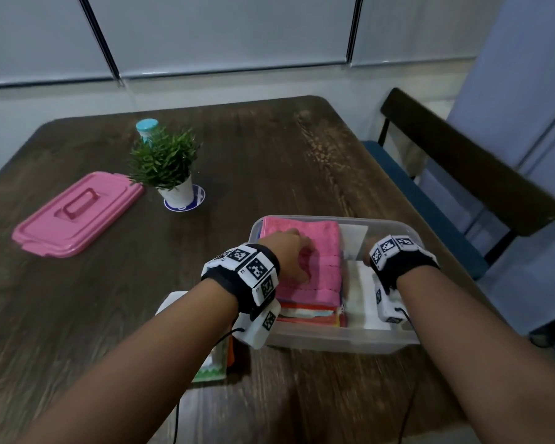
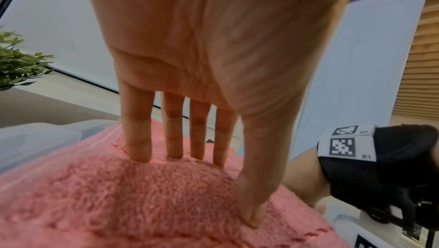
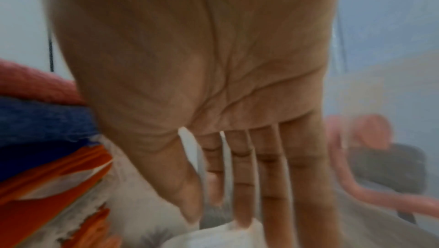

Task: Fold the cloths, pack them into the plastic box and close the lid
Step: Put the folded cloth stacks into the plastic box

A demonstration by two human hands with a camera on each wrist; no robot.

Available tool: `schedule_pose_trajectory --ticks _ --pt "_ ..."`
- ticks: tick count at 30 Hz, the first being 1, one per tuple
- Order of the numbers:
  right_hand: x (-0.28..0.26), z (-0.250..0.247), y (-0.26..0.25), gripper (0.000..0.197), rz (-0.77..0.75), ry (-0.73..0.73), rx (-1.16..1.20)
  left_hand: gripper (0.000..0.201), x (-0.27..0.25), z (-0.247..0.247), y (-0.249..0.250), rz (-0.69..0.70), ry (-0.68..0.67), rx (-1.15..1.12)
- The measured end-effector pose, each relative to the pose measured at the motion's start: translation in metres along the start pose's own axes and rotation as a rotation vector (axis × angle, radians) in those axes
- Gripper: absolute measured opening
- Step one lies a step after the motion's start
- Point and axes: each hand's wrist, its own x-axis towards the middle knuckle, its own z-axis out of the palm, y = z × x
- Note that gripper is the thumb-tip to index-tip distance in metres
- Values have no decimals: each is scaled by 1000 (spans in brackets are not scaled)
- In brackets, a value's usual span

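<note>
- Two hands down inside a clear plastic box (image 1: 334, 342) at the near right of the dark wooden tabletop (image 1: 269, 161).
- Left hand (image 1: 290, 256) flat, fingers (image 2: 139, 139) straight and slightly spread, tips and thumb pressing into a folded pink cloth (image 1: 311, 270); nothing gripped.
- Pink cloth topping a stack of folded cloths (image 1: 311, 314) in the left half of the box, with orange, white and blue layers showing at the edges.
- Right hand (image 1: 370, 248) lowered into the right half beside the stack, fingers (image 3: 268, 177) straight and close together, holding nothing; tips by white fabric (image 3: 213, 235), contact unclear through blur.
- Pink lid (image 1: 77, 216) lying apart at far left.
- Potted plant (image 1: 167, 165) just right of the lid.
- More folded cloths (image 1: 215, 363) on the tabletop under the left wrist.
</note>
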Motion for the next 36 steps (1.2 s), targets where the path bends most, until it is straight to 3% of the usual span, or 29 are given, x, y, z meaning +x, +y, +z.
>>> schedule_pose_trajectory --ticks 1,3,7,9,12,13,20,29,36 --pt "6 4 -4 13 -18 16 12 64 1 0 0 1 -5 4" --pt "19 15 -9 33 -8 7 -54 66 2 1 0 1 -16 17" --pt "22 33 -2 54 56 -148 -311 73 3 4 -2 -1 -35 42" --pt "28 36 -2 64 71 -159 -287 77 4 5 -4 -3 -48 56" --pt "63 49 3 101 36 -229 -260 80 6 6 -7 -16 -79 42" --pt "67 51 3 104 29 -235 -245 81 7 6 -8 -19 -90 33" --pt "37 37 -15 68 5 -179 -284 87 16 1 -22 -40 -126 -14" --pt "25 33 -15 85 -130 -200 -425 85 22 -3 -23 -33 -99 -22" --pt "14 34 -19 78 -48 -179 -335 86 19 -4 -22 -22 -73 -26"
